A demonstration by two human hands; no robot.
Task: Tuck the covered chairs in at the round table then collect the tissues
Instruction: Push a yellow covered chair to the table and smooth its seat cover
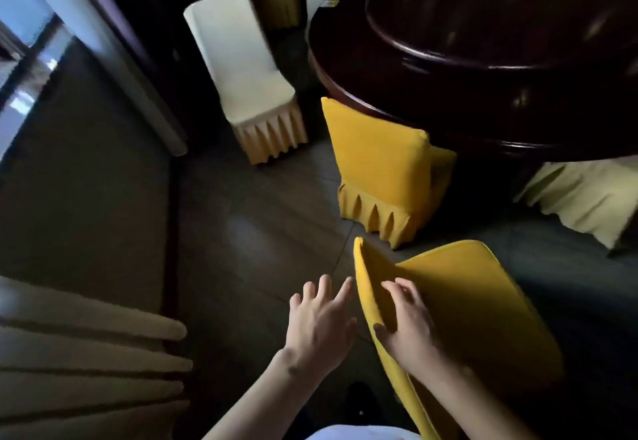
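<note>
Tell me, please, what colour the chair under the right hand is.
The chair is yellow, seen in the head view.

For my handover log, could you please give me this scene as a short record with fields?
left hand: open, fingers spread, beside the back edge of the near yellow chair
right hand: grips the top of the near yellow chair's back
near yellow chair: apart from the round table, not yet tucked in
second yellow chair: pushed in at the table's rim
white chair: far left, standing apart from the table
pale chair: right side, partly under the table
</note>
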